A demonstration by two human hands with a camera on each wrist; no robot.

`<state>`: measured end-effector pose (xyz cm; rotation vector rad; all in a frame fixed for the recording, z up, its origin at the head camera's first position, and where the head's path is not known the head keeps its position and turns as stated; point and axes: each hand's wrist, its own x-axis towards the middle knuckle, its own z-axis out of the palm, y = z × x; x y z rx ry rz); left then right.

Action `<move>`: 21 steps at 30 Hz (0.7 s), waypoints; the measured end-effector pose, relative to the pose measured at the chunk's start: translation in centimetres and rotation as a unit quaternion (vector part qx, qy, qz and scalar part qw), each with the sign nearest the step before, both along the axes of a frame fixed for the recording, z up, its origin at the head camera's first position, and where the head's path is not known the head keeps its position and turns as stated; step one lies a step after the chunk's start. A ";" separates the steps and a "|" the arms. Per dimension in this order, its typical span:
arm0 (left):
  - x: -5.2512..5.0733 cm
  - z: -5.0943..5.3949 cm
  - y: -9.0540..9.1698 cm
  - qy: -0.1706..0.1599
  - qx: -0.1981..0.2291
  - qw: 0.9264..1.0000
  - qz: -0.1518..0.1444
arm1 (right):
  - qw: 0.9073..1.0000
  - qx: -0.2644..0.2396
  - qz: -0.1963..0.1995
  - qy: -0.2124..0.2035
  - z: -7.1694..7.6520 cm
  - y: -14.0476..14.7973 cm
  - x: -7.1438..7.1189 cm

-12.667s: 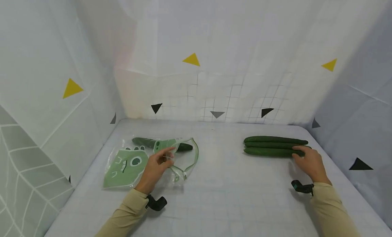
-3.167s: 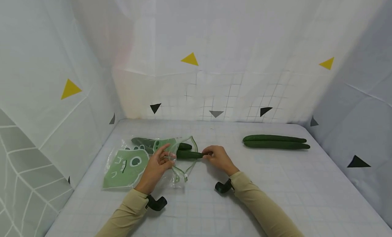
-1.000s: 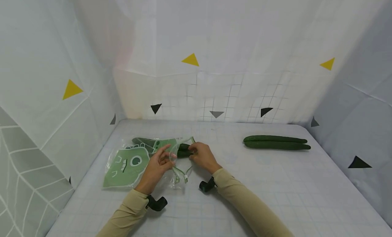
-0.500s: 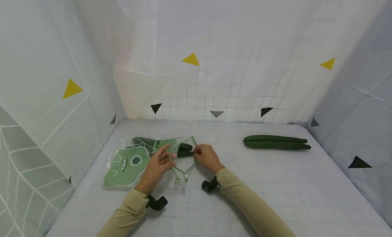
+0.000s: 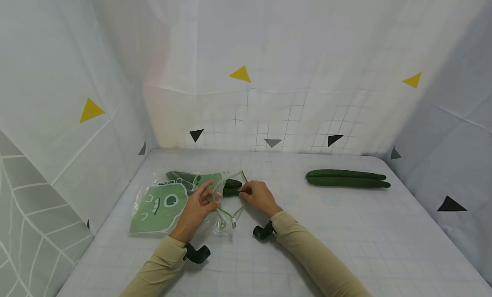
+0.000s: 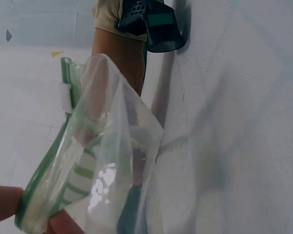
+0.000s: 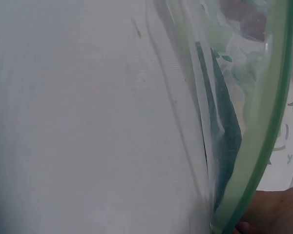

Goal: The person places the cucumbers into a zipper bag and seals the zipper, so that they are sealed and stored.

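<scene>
A clear zip bag (image 5: 159,209) with a green monster print lies on the left, its green-edged mouth facing right. Two cucumbers lie partly inside it, and their dark ends (image 5: 232,184) show at the mouth. My left hand (image 5: 195,209) pinches the bag's lip between thumb and finger; the left wrist view shows the green zip strip (image 6: 44,165) between them. At the mouth, my right hand (image 5: 259,197) holds the tip of the nearer cucumber (image 5: 230,192) with curled fingers. Its fingertips are partly hidden. Through the plastic, the right wrist view shows a dark cucumber (image 7: 227,141).
Two more cucumbers (image 5: 347,178) lie side by side at the right rear of the white table (image 5: 307,246). Pale sheet walls with yellow and black triangles enclose the back and sides. A white slider (image 6: 66,97) sits on the zip strip.
Earlier, three cucumbers lay at right; one has been carried left and slid into the bag beside the first. Lately my right hand shifts only slightly at the mouth. My left hand stays put.
</scene>
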<state>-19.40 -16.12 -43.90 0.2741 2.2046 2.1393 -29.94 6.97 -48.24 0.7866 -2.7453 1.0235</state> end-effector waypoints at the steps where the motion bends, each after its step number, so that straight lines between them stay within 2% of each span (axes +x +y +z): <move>1: 0.0 0.0 0.0 0.000 0.000 1.000 0.000 | 1.000 0.005 -0.002 0.005 0.0 -0.1 0.0; 10: 0.1 0.0 0.0 0.001 -0.007 1.000 0.003 | 0.999 0.023 -0.018 0.029 -0.1 -0.7 0.2; 17: 0.0 0.0 0.0 -0.001 -0.005 1.000 0.004 | 0.999 0.002 -0.001 0.039 -0.2 -0.3 0.2; 21: 0.0 0.0 0.0 -0.002 -0.004 1.000 0.004 | 0.999 -0.012 -0.002 0.029 -0.1 0.3 0.2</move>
